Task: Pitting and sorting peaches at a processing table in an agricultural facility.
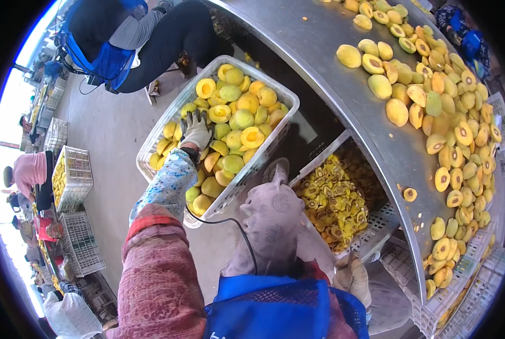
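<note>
My left hand, in a white glove with dark fingertips, lies palm down on the fruit in a white plastic crate. Its fingers are spread over halved yellow peaches; some show a hollow where the pit was. Whether a piece sits under the palm is hidden. Low beside the metal table, my right hand wears a pale glove, its fingers bent. A thin dark object shows at its fingertips, too small to name, and I cannot tell whether it is gripped.
The steel table curves along my right, heaped with cut peaches, many with pits. Below its edge, a crate holds yellow-brown scraps. A seated co-worker is close ahead. Crates and other people line the left.
</note>
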Action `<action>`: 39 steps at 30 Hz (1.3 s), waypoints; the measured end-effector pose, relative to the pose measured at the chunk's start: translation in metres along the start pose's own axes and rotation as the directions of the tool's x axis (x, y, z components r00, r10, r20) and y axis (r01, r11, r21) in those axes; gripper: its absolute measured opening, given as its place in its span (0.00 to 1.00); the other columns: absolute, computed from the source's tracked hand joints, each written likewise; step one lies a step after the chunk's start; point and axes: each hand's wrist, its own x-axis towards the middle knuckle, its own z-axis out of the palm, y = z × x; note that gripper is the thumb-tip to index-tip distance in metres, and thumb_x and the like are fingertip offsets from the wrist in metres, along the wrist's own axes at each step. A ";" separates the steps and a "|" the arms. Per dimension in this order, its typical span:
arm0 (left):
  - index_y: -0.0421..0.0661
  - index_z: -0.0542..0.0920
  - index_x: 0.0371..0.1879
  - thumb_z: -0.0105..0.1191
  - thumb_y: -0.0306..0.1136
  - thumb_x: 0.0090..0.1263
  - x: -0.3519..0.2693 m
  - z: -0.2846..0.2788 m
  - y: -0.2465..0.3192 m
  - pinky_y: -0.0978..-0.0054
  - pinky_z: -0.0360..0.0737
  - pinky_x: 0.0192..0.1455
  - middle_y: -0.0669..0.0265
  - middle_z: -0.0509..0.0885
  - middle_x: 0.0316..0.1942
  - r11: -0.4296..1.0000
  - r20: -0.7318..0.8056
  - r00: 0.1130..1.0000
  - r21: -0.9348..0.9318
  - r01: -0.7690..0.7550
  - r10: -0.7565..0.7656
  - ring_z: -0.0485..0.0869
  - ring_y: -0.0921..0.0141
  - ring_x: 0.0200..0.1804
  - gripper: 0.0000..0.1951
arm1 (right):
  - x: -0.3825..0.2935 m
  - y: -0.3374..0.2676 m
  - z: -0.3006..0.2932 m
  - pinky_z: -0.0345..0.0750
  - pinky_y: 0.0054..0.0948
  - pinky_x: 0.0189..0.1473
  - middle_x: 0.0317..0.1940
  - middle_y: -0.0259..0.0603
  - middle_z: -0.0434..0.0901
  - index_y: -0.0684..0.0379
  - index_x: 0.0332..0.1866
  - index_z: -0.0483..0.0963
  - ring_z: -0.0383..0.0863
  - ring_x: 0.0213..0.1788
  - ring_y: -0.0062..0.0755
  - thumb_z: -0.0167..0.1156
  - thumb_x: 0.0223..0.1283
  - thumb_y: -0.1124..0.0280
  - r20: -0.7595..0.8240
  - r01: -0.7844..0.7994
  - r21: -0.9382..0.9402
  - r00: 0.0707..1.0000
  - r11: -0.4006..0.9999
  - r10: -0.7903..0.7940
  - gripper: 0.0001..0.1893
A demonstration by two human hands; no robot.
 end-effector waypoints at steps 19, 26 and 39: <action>0.47 0.56 0.77 0.52 0.53 0.71 0.005 -0.009 0.118 0.49 0.45 0.81 0.48 0.58 0.76 0.789 -0.176 0.818 -0.219 -0.574 0.547 0.50 0.44 0.79 0.40 | 0.021 0.007 0.002 0.56 0.23 0.21 0.18 0.27 0.65 0.64 0.45 0.76 0.62 0.19 0.18 0.57 0.72 0.48 -0.153 0.032 -0.065 0.987 0.997 -0.042 0.24; 0.44 0.58 0.77 0.41 0.62 0.74 0.004 -0.024 -0.008 0.49 0.32 0.82 0.52 0.56 0.79 0.954 -0.086 0.957 0.136 -0.266 0.279 0.46 0.53 0.82 0.40 | 0.017 0.010 0.005 0.54 0.24 0.17 0.17 0.27 0.64 0.62 0.49 0.74 0.57 0.14 0.17 0.57 0.71 0.46 -0.124 0.064 -0.044 0.990 0.997 -0.069 0.25; 0.50 0.63 0.75 0.48 0.51 0.75 0.011 0.039 -0.069 0.50 0.47 0.81 0.47 0.59 0.76 0.949 -0.346 0.903 -0.088 -0.302 0.255 0.51 0.43 0.78 0.32 | 0.050 0.002 0.056 0.49 0.23 0.16 0.15 0.27 0.60 0.62 0.44 0.74 0.54 0.14 0.18 0.58 0.70 0.47 -0.075 -0.070 -0.148 0.995 0.987 0.059 0.24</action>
